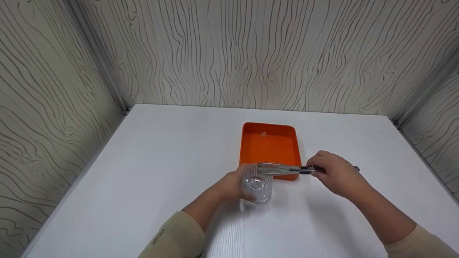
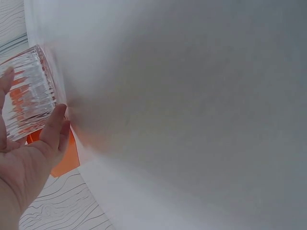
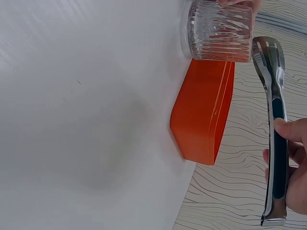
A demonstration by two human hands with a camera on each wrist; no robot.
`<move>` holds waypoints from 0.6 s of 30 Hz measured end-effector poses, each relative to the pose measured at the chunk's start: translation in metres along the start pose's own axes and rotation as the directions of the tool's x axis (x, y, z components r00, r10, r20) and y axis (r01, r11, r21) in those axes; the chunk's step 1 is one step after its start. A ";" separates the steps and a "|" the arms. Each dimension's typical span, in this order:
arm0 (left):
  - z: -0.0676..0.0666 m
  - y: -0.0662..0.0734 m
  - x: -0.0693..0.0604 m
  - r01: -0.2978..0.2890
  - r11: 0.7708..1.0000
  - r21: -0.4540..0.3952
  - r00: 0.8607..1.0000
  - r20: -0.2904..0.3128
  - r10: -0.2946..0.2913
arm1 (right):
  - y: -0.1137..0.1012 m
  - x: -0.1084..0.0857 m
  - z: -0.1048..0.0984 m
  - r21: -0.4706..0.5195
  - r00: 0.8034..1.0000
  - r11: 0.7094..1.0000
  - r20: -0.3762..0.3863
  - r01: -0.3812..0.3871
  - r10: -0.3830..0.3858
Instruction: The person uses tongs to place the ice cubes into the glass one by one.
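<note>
My left hand [image 1: 231,184] grips a clear ribbed glass [image 1: 259,191] from its left side, and the left wrist view shows the fingers curved about the glass [image 2: 31,93]. Something clear lies inside it; whether ice or water, I cannot tell. In my right hand [image 1: 337,173] is a pair of metal tongs [image 3: 278,148] with dark grip panels, held sideways. Their slotted tips reach over the glass's mouth in the head view. Whether the tips pinch anything is too unclear to see. One small clear piece [image 1: 264,134] lies in the orange tray [image 1: 269,126].
The tray stands on the white table [image 1: 172,150] just behind the glass, its near left corner hidden by the left hand and glass. Wood-patterned panels [image 1: 229,53] rise at the back and both sides of the table.
</note>
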State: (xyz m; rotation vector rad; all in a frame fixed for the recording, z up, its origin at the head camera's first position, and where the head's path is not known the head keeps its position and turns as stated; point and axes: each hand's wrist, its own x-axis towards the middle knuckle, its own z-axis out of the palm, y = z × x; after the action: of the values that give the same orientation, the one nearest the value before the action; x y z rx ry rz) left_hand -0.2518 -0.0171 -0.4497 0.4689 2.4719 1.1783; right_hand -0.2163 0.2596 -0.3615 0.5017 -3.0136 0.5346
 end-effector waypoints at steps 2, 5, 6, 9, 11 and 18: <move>0.000 0.000 0.000 0.005 1.000 0.001 1.000 -0.001 -0.005 | 0.000 0.000 0.000 0.001 1.000 1.000 0.000 0.002 -0.002; 0.000 0.001 0.000 0.008 1.000 0.005 1.000 -0.001 -0.008 | -0.001 0.000 0.001 -0.010 1.000 1.000 -0.012 0.016 -0.016; 0.000 0.001 0.000 0.009 1.000 0.010 1.000 0.000 -0.009 | -0.001 -0.001 0.001 -0.019 1.000 1.000 -0.019 0.019 -0.020; 0.000 0.002 0.000 0.010 1.000 0.023 1.000 0.000 -0.010 | -0.001 -0.001 0.000 -0.036 0.999 0.999 -0.033 0.028 -0.029; 0.000 0.002 0.000 0.016 0.999 0.029 1.000 0.001 -0.016 | -0.001 0.000 0.000 -0.041 0.999 0.999 -0.032 0.024 -0.025; -0.001 0.003 0.000 0.022 0.999 0.036 1.000 0.003 -0.022 | 0.000 0.001 0.000 -0.029 1.000 1.000 -0.009 0.008 -0.009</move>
State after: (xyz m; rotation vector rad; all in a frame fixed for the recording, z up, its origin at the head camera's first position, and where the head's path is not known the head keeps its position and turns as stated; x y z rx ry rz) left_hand -0.2518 -0.0159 -0.4474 0.4521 2.4928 1.1253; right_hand -0.2172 0.2596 -0.3619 0.5087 -3.0042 0.4900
